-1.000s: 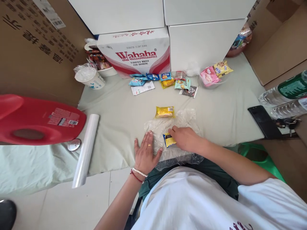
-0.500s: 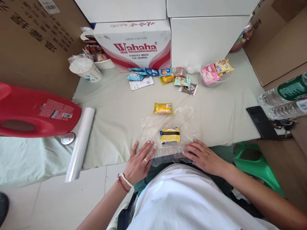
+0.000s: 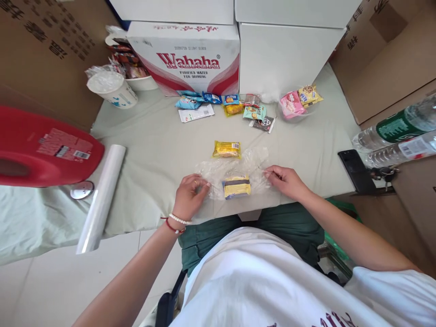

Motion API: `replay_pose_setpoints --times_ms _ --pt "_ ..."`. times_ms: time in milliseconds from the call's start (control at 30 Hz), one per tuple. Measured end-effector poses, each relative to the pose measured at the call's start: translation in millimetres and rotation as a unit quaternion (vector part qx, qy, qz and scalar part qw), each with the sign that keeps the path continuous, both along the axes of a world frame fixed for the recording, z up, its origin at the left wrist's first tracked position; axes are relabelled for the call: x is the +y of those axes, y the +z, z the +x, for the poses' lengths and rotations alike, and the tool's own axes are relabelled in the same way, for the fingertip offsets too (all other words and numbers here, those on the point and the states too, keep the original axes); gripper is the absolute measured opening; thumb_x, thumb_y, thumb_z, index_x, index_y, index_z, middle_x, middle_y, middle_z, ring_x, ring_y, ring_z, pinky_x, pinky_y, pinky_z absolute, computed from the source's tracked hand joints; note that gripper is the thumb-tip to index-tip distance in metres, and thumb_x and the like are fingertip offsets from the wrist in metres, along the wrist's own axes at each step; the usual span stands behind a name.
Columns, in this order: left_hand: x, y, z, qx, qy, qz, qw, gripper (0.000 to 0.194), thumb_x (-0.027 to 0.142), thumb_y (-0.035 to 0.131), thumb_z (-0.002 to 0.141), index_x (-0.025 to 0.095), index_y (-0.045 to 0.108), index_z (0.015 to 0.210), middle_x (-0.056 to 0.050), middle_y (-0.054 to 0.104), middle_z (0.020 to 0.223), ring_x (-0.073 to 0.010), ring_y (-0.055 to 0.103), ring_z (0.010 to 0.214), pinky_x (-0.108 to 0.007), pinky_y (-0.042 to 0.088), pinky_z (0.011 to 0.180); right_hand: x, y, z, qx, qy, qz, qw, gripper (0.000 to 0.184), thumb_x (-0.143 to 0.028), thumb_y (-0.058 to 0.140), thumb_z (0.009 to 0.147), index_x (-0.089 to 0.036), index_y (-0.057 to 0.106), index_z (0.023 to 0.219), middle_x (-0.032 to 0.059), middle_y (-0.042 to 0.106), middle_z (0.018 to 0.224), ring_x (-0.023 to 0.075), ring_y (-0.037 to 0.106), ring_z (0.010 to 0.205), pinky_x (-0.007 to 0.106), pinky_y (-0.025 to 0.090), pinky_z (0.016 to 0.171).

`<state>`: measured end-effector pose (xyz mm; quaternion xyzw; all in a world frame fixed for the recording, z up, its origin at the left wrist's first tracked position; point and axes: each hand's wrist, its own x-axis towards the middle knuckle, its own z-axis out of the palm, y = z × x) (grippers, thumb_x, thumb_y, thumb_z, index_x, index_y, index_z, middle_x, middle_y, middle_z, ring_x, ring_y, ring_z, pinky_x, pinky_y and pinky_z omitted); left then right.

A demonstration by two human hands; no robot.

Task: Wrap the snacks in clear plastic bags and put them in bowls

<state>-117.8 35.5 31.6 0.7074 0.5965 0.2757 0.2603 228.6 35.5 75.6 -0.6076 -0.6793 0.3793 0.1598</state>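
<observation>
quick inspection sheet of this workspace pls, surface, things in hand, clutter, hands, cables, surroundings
surface: pale green cloth spread over a low table.
things in hand: clear plastic sheet lying flat; yellow and black snack pack on it; yellow snack pack just beyond the sheet's far edge.
clutter: row of small snack packs at the back, plastic film roll, covered paper cup, black phone, water bottles, red jug.
hands: left hand pinches the sheet's left edge; right hand pinches its right edge.
cables: nothing seen.
surroundings: Wahaha box, white boxes, brown cartons, tiled floor.
</observation>
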Motion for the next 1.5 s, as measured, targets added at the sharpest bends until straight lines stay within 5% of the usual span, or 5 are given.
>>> replay_pose_setpoints --times_ms 300,433,700,867,1500 --pt "-34.1 21.7 0.0 0.071 0.21 0.238 0.946 0.022 0.021 0.056 0.083 0.02 0.067 0.102 -0.012 0.066 0.107 -0.0304 0.06 0.114 -0.051 0.044 0.104 6.6 18.0 -36.1 -0.049 0.138 0.232 0.962 0.028 -0.029 0.046 0.104 -0.022 0.071 0.114 0.0101 0.072 0.107 0.0248 0.062 0.1 0.039 0.053 0.091" --pt "-58.5 44.4 33.5 0.093 0.002 0.363 0.927 0.038 0.009 0.055 0.081 0.027 0.069 0.111 -0.004 0.075 0.101 -0.0235 0.067 0.1 -0.042 0.043 0.092 37.1 10.5 -56.1 -0.1 0.115 0.23 0.961 0.03 -0.027 0.046 0.104 -0.019 0.071 0.118 0.0116 0.072 0.109 0.0273 0.059 0.103 0.041 0.05 0.095" --pt "-40.0 28.3 84.8 0.226 -0.103 0.186 0.951 0.057 0.005 0.052 0.086 0.02 0.062 0.14 -0.007 0.07 0.138 -0.024 0.065 0.099 -0.04 0.042 0.077 96.0 -6.9 -78.5 -0.174 0.063 0.069 0.98 0.088 -0.052 0.077 0.085 -0.011 0.041 0.155 0.0121 0.074 0.109 0.0328 0.06 0.115 0.038 0.048 0.092" --pt "-46.5 14.1 80.9 0.251 -0.119 0.175 0.945 0.052 0.009 0.052 0.092 0.019 0.061 0.142 -0.007 0.063 0.148 -0.0239 0.066 0.1 -0.04 0.045 0.078 87.5 -2.1 -77.9 -0.174 0.076 -0.002 0.982 0.03 -0.034 0.069 0.092 -0.019 0.073 0.118 0.0023 0.071 0.08 0.0206 0.064 0.078 0.028 0.041 0.069" --pt "-43.7 -1.3 37.0 -0.177 -0.124 0.039 0.976 0.048 0.009 0.048 0.089 0.026 0.073 0.126 -0.007 0.07 0.138 -0.0227 0.067 0.127 -0.042 0.057 0.107 -27.1 -37.7 -75.1 -0.006 0.269 0.295 0.917 0.048 -0.016 0.043 0.103 -0.024 0.055 0.149 0.0063 0.055 0.097 0.0173 0.052 0.08 0.027 0.05 0.069"
